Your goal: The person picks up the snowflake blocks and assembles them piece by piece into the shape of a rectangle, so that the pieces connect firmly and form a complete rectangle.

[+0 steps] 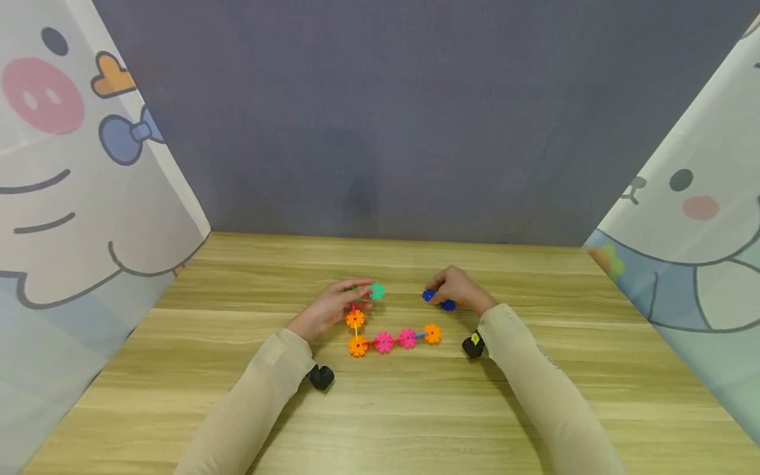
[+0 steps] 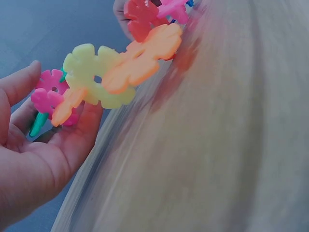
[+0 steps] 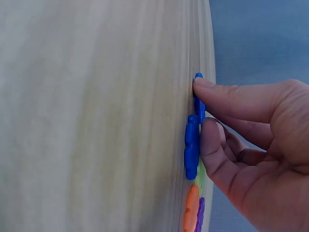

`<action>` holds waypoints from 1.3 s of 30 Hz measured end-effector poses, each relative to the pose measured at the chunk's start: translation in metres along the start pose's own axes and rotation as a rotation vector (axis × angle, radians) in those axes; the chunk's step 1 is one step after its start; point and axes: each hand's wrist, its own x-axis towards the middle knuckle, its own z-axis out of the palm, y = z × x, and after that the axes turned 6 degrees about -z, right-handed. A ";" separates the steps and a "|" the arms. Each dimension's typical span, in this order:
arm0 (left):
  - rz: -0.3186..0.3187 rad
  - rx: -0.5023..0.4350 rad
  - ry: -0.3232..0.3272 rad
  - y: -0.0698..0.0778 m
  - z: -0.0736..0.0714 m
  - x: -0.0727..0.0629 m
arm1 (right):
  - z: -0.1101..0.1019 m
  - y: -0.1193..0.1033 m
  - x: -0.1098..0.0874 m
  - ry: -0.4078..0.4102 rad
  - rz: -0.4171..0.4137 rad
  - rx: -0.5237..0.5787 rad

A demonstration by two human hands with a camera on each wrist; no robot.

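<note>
My left hand grips one end of a chain of interlocked flower-shaped plastic pieces, with a green flower piece just past its fingertips. In the left wrist view, fingers curl round a pink flower piece; yellow and orange pieces lead away from it. The chain bends at an orange piece and runs right through pink pieces to an orange end piece. Right of the chain's green end, my right hand pinches a blue flower piece low at the tabletop.
A second blue piece lies beside the pinched one. Orange, purple and light green pieces are partly hidden near the right hand. Behind the wooden table rises a grey panel, with cartoon-printed cloth at both sides.
</note>
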 end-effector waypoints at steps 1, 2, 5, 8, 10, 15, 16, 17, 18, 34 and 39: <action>0.002 -0.002 -0.001 0.001 0.000 0.000 | -0.001 -0.001 0.000 0.005 -0.001 -0.012; 0.003 -0.003 -0.003 0.002 0.001 0.000 | -0.001 -0.001 0.000 0.006 -0.001 -0.017; 0.001 -0.001 0.002 0.004 0.001 -0.002 | -0.001 -0.004 -0.001 0.012 -0.011 -0.034; -0.005 0.009 0.010 0.003 0.001 -0.003 | 0.001 -0.006 -0.002 0.016 -0.028 -0.028; -0.003 0.014 0.007 0.003 0.001 -0.003 | 0.002 -0.006 -0.003 0.024 -0.045 -0.040; 0.006 0.009 0.006 0.002 0.001 -0.003 | 0.005 -0.007 -0.004 0.070 -0.092 -0.086; 0.007 0.012 0.008 0.001 0.002 -0.003 | 0.006 -0.008 -0.005 0.080 -0.102 -0.074; 0.010 0.012 0.010 0.001 0.002 -0.003 | 0.006 -0.009 -0.005 0.089 -0.112 -0.055; 0.012 0.012 0.011 0.001 0.002 -0.003 | 0.007 -0.010 -0.006 0.098 -0.120 -0.025; 0.022 0.014 0.022 -0.003 0.005 0.001 | 0.030 -0.034 -0.017 0.209 -0.244 0.207; 0.025 0.026 0.022 -0.003 0.007 0.003 | 0.036 -0.041 -0.019 0.251 -0.327 0.151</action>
